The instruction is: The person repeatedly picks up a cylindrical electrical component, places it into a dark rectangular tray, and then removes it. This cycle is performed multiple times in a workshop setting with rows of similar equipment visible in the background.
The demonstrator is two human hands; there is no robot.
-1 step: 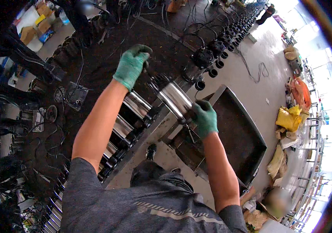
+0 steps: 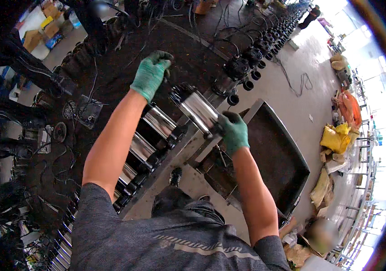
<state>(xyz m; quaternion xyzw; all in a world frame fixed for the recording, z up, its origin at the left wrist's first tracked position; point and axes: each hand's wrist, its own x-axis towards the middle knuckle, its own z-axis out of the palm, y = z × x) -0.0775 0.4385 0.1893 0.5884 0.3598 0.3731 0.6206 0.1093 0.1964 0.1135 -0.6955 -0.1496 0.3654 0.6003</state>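
Note:
A shiny metal cylinder with black end pieces [image 2: 198, 109] lies at a slant above the bench edge. My right hand [image 2: 234, 133], in a green glove with dark fingers, closes on its near right end. By its far left end is my left hand [image 2: 150, 76], also gloved. The left fingers are curled together; a dark thin piece shows just below them, and I cannot make out what they hold. Similar metal cylinders [image 2: 160, 121] lie in a row on the dark bench [image 2: 181, 49], left of the one in my right hand.
To the right stands a dark, rimmed metal tray [image 2: 288, 140]. Black pumps with cables [image 2: 236, 67] line the bench's far right edge. Loose cables and a metal box [image 2: 90, 111] lie at the left. Yellow sacks [image 2: 336, 137] and shelving are along the right wall; a person [image 2: 309, 17] is far back.
The cylinder and my right hand have shifted slightly to the left and away from me. My left hand has moved a little left.

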